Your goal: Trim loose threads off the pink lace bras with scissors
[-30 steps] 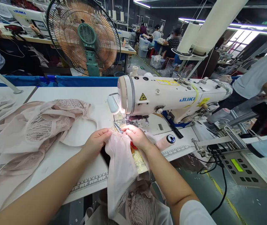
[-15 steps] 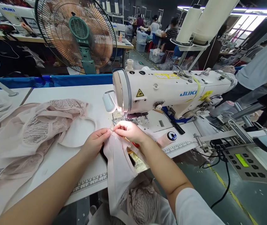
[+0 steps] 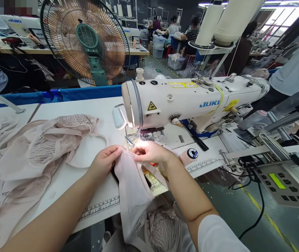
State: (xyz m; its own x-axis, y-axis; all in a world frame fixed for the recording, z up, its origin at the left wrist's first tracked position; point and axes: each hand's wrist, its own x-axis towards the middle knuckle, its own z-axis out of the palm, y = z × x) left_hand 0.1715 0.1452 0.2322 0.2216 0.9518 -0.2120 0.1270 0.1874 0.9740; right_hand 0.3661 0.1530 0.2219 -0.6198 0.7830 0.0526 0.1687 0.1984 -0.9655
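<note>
A pale pink bra hangs over the table's front edge in front of the sewing machine. My left hand pinches one corner of its upper edge between thumb and fingers. Close beside it, my right hand has its fingers closed on the same edge. The lace cup droops below the table towards my lap. Just beyond my right fingers, a pointed metal tool lies near the needle area. Part of a dark flat object beneath the bra is hidden.
More pale pink lace bras are heaped on the left of the table. A pink thread spool and a black-handled tool lie right of my hands. Behind the table stands a large fan. Several people work in the background.
My right hand has shifted slightly right and down along the bra's edge, opening a small gap from my left hand. The metal tool shows more clearly now.
</note>
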